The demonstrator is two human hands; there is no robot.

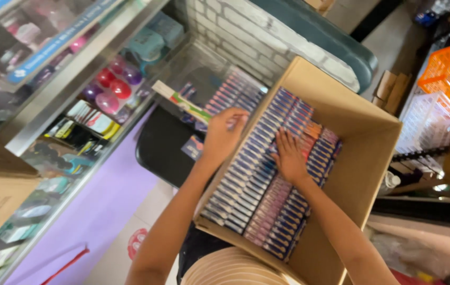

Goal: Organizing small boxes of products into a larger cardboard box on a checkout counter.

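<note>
An open cardboard box (365, 153) sits in front of me, packed with rows of slim blue and purple packs (251, 179) standing on edge. My left hand (221, 136) is at the box's left rim, fingers curled around one or two of the packs there. My right hand (290, 157) lies flat on the middle rows, fingers spread and pressing on the pack tops. Some orange-topped packs (312, 129) show just beyond its fingertips.
A glass display counter (85, 113) with pink and purple items and small boxes runs along the left. More blue packs (235, 89) lie by the brick wall. A black stool (161, 145) is under the box. Orange and white plastic crates (441, 74) stand at right.
</note>
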